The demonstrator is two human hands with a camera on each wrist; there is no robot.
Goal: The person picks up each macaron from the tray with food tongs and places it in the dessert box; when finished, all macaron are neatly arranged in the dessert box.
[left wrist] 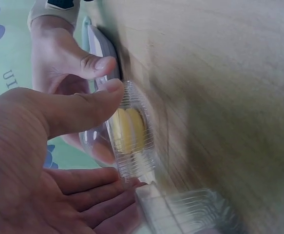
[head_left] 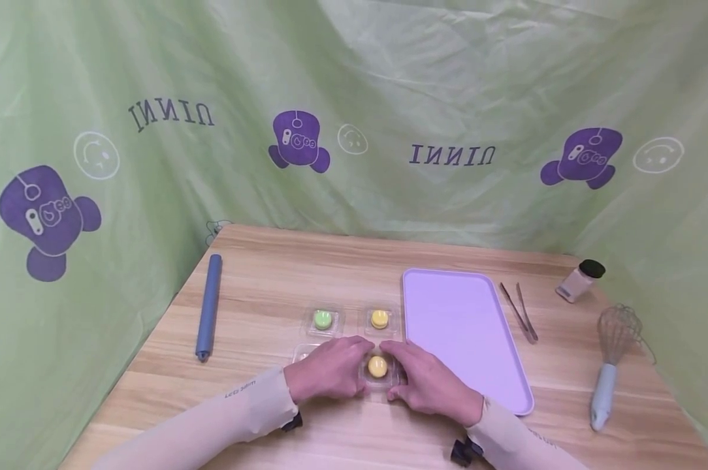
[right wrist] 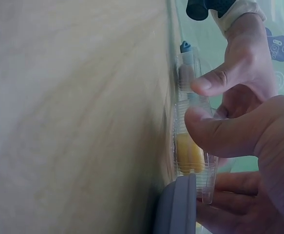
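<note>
A small clear plastic box with a yellow macaron inside sits on the wooden table, close to the front. My left hand grips its left side and my right hand grips its right side. In the left wrist view my left thumb presses the box's near edge, fingers below it, with the right hand opposite. The right wrist view has my right thumb on the box, with the left hand beyond.
Further back stand a box with a green macaron and one with a yellow macaron; another clear box lies under my left hand. A lilac tray lies right, then tweezers, a shaker, a whisk. A blue rolling pin lies left.
</note>
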